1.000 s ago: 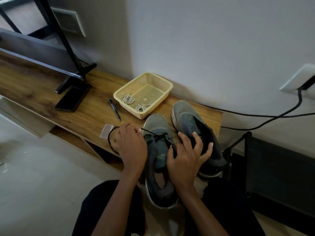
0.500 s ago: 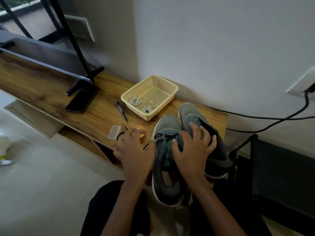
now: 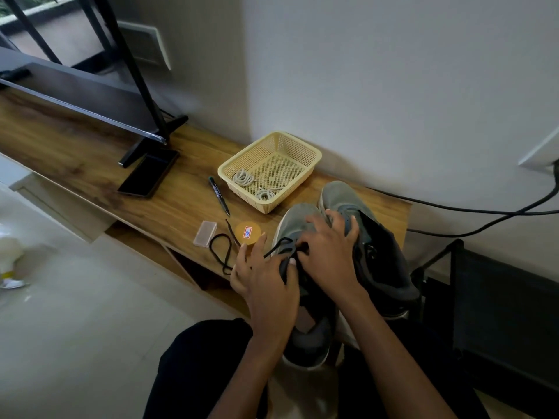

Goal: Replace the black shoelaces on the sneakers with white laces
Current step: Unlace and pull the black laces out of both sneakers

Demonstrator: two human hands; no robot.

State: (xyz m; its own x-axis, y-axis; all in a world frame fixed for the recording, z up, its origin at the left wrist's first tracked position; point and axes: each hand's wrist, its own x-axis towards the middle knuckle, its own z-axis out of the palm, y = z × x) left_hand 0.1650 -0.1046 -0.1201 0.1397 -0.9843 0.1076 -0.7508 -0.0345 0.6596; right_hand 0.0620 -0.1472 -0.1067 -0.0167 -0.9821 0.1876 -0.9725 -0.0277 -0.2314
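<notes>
Two grey sneakers stand side by side at the wooden shelf's (image 3: pixel 90 164) right end, toes to the wall. On the left sneaker (image 3: pixel 298 226) my left hand (image 3: pixel 266 276) grips the side by the eyelets, thumb on the tongue. My right hand (image 3: pixel 329 252) lies across its lacing, fingers pinching the black shoelace (image 3: pixel 223 249), whose loose end loops out left over the shelf edge. The right sneaker (image 3: pixel 378 252) stands open, its lacing hard to see. Two coiled white laces (image 3: pixel 243 178) lie in a yellow mesh basket (image 3: pixel 302 149) behind the sneakers.
On the shelf lie a black pen (image 3: pixel 219 196), a small clear case (image 3: pixel 205 233), a round orange tin (image 3: pixel 248 232) and a black phone (image 3: pixel 148 176) beside a monitor stand (image 3: pixel 145 140). Black cables (image 3: pixel 472 211) run along the wall at right. A dark frame (image 3: pixel 438 261) stands right of the shelf.
My left hand shifted right from the shelf edge onto the left sneaker, uncovering the orange tin. My right hand slid left onto that sneaker's laces. The black lace now trails over the shelf.
</notes>
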